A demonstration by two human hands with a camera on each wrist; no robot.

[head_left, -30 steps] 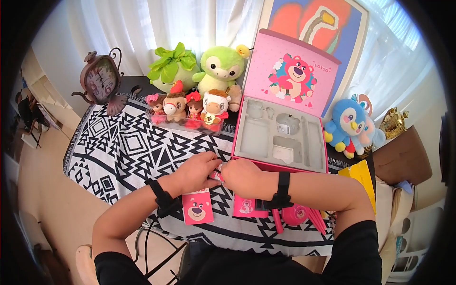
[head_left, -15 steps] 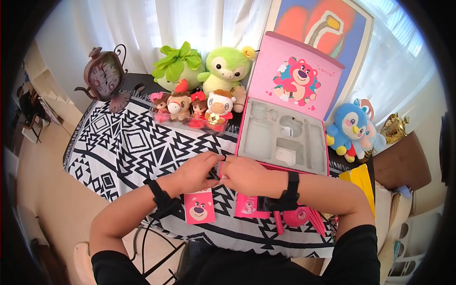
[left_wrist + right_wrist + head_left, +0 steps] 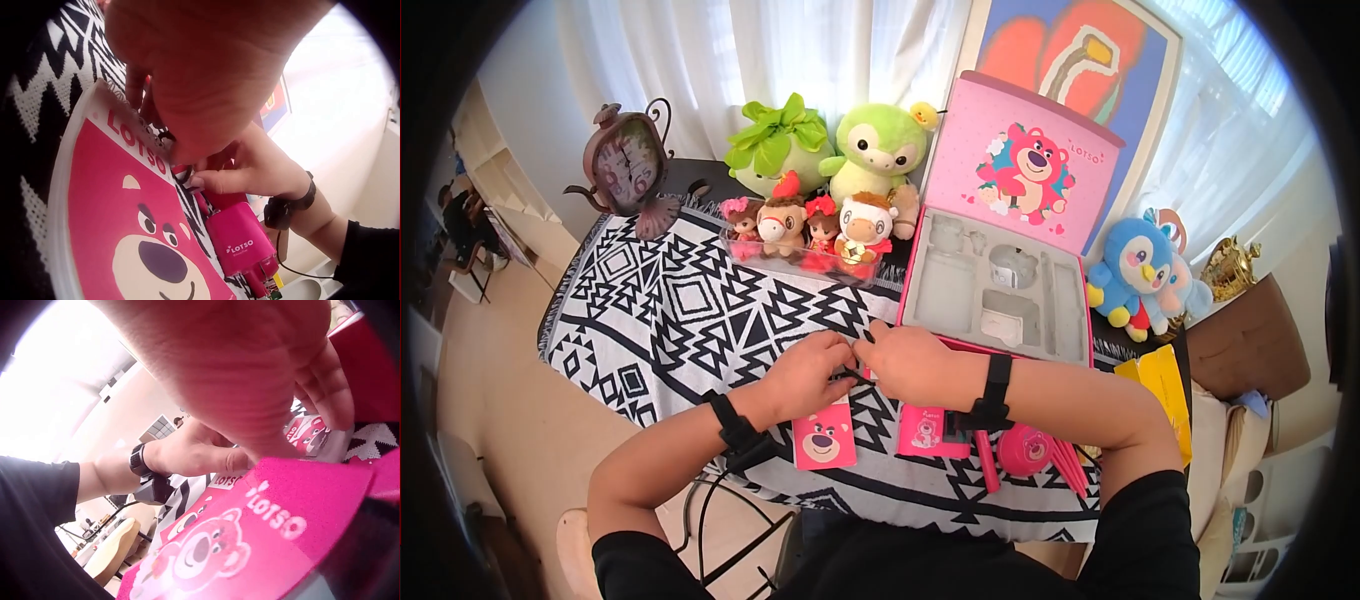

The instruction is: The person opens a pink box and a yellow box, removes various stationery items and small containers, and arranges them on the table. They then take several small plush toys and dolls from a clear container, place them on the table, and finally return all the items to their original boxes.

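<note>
The right hand (image 3: 915,365) bends its fingers around a small printed thing (image 3: 311,434) and grips it, over the patterned cloth (image 3: 670,345). The left hand (image 3: 808,377) is just beside, with its fingers bent toward the same place; whether they also pinch the thing, I cannot tell. A thin black piece (image 3: 857,377) shows between the two hands. A spiral notebook (image 3: 824,440) with a bear face lies near the left fingers, on the person's side. The open box (image 3: 1045,346) stands beyond the right fingers.
</note>
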